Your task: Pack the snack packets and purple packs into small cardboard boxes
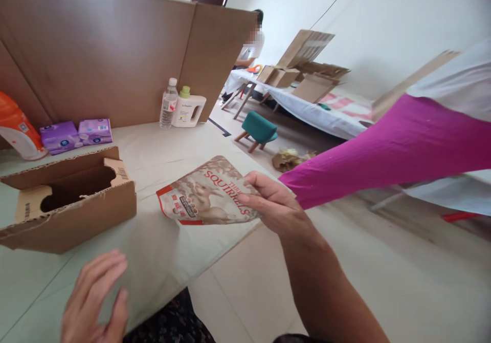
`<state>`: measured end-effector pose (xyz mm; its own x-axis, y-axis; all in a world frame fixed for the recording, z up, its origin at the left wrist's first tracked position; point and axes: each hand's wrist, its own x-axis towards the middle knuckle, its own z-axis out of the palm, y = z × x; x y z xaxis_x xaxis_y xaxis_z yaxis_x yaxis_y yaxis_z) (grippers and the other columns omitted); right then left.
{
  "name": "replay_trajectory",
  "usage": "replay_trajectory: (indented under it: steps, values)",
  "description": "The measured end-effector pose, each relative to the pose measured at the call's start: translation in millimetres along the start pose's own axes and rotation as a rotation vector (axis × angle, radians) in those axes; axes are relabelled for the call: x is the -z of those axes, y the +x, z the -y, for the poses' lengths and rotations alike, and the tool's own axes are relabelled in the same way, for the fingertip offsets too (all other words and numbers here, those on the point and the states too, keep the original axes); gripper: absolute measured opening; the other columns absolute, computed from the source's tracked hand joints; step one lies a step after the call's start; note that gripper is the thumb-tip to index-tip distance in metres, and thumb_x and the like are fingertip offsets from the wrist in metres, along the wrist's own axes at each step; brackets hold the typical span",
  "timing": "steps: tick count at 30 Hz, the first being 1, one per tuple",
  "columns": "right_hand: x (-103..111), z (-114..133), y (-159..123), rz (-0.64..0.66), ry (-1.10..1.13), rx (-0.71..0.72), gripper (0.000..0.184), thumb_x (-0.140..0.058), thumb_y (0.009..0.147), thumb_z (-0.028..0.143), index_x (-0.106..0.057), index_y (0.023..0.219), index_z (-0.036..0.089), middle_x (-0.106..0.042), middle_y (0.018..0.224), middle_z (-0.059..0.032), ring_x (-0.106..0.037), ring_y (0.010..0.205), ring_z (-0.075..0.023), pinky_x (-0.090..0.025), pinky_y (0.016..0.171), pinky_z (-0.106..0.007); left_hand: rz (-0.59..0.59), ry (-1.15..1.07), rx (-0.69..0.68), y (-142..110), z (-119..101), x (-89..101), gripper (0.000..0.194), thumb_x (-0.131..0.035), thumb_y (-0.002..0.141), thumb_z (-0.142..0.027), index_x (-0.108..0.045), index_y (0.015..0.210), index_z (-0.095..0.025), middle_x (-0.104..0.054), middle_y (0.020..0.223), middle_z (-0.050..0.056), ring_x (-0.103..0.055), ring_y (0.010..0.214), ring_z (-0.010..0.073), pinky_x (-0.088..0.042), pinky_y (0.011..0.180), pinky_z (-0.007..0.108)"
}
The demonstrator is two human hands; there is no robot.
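A "Three Squirrels" snack pouch (209, 194), brown and white with a red lower end, is pinched at its right end by my right hand (278, 202). The pouch is tilted over the table's front edge, its printed side towards me. My left hand (95, 297) is low at the left, thumb and fingers apart, with nothing in it. Just beyond that hand stands an open cardboard box (92, 220) with its flaps up; the inside is dark and I cannot make out any contents.
Purple tissue packs (76, 135), an orange bottle (17, 128), a clear water bottle (168, 105) and a white jug (190, 111) line a tall cardboard screen (115, 51). Right of the table are a teal stool (259, 127), a person in magenta trousers (383, 151), and another table with boxes.
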<state>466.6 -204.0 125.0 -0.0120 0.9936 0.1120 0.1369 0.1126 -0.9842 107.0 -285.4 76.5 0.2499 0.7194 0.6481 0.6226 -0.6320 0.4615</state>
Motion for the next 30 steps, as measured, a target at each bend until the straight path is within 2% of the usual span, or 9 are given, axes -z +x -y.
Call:
replay_trajectory:
  steps: [5, 7, 10, 14, 17, 19, 21, 26, 30]
  values:
    - [-23.9, 35.0, -36.9, 0.381, -0.32, 0.222, 0.014, -0.06, 0.096, 0.029, -0.055, 0.085, 0.023, -0.077, 0.104, -0.0068, -0.072, 0.093, -0.0184, -0.057, 0.077, -0.03, 0.028, -0.126, 0.023, 49.1, -23.2, -38.7, 0.07, -0.062, 0.091, -0.017, -0.033, 0.155, -0.019, -0.05, 0.15, 0.019, -0.047, 0.142, 0.0289, -0.048, 0.112, 0.048]
    - [-36.1, 38.3, -50.8, 0.551, -0.303, 0.214, 0.013, -0.055, 0.1, 0.025, -0.054, 0.087, 0.023, -0.077, 0.108, -0.0069, -0.071, 0.097, -0.0161, -0.057, 0.082, -0.029, 0.145, -0.287, 0.009, 50.7, -28.5, -36.3, 0.052, -0.063, 0.092, -0.02, -0.049, 0.142, -0.021, -0.062, 0.139, 0.016, -0.058, 0.132, 0.0273, -0.05, 0.109, 0.046]
    - [-51.5, 27.8, -59.4, 0.661, -0.256, 0.137, 0.014, -0.056, 0.1, 0.032, -0.055, 0.09, 0.022, -0.073, 0.085, -0.0023, -0.066, 0.072, -0.0115, -0.052, 0.062, -0.022, 0.27, -0.48, 0.052, 39.8, -33.6, -27.0, 0.012, -0.062, 0.093, -0.02, -0.068, 0.104, -0.022, -0.076, 0.098, 0.004, -0.072, 0.097, 0.0199, -0.057, 0.095, 0.037]
    - [-64.2, 4.8, -57.5, 0.478, -0.384, 0.15, 0.021, -0.063, 0.096, 0.04, -0.06, 0.101, 0.02, -0.067, 0.08, -0.0006, -0.061, 0.066, -0.0122, -0.05, 0.059, -0.023, 0.318, -0.486, 0.537, 28.4, -37.2, -27.1, 0.027, -0.062, 0.091, -0.03, -0.067, 0.115, -0.019, -0.078, 0.097, 0.004, -0.073, 0.082, 0.0179, -0.059, 0.073, 0.028]
    - [-70.9, 1.6, -66.4, 0.129, -0.647, 0.512, 0.02, -0.071, 0.092, 0.031, -0.063, 0.108, 0.022, -0.071, 0.098, -0.0062, -0.066, 0.089, -0.0192, -0.052, 0.08, -0.033, 0.326, -0.576, 0.728, 30.1, -37.5, -34.4, 0.058, -0.061, 0.089, -0.032, -0.049, 0.143, -0.015, -0.079, 0.097, 0.005, -0.074, 0.079, 0.0172, -0.059, 0.074, 0.028]
    - [-77.1, 4.8, -78.7, 0.033, -0.774, 0.75, 0.02, -0.072, 0.09, 0.028, -0.064, 0.108, 0.024, -0.072, 0.096, -0.0051, -0.064, 0.091, -0.0211, -0.049, 0.087, -0.038, 0.304, -0.61, 0.754, 32.2, -37.7, -38.9, 0.067, -0.061, 0.088, -0.033, -0.041, 0.149, -0.014, -0.078, 0.094, 0.005, -0.073, 0.075, 0.0163, -0.059, 0.075, 0.028]
    - [-85.7, 6.8, -89.9, 0.103, -0.9, 0.864, 0.02, -0.07, 0.092, 0.033, -0.066, 0.11, 0.026, -0.074, 0.098, -0.0046, -0.064, 0.094, -0.0229, -0.046, 0.093, -0.042, 0.283, -0.627, 0.765, 31.9, -38.3, -42.4, 0.068, -0.06, 0.088, -0.033, -0.039, 0.15, -0.013, -0.078, 0.098, 0.006, -0.072, 0.077, 0.0165, -0.059, 0.076, 0.029]
    - [-97.8, -0.6, -85.5, 0.307, -1.167, 0.795, 0.023, -0.051, 0.097, 0.012, -0.071, 0.106, 0.016, -0.075, 0.099, -0.0095, -0.062, 0.081, -0.0212, -0.048, 0.077, -0.039, 0.274, -0.677, 0.743, 18.2, -30.3, -42.0, 0.058, -0.053, 0.097, -0.04, -0.042, 0.149, -0.016, -0.076, 0.105, 0.009, -0.072, 0.091, 0.0193, -0.058, 0.085, 0.033]
    - [-81.2, 3.2, -68.9, 0.224, -0.924, 0.686, 0.025, -0.051, 0.097, 0.012, -0.074, 0.103, 0.02, -0.074, 0.092, -0.0084, -0.066, 0.081, -0.0196, -0.053, 0.071, -0.033, 0.194, -0.535, 0.62, -1.8, -5.5, -24.1, 0.072, -0.067, 0.089, -0.053, -0.042, 0.151, -0.024, -0.06, 0.141, 0.014, -0.056, 0.132, 0.0304, -0.045, 0.113, 0.051]
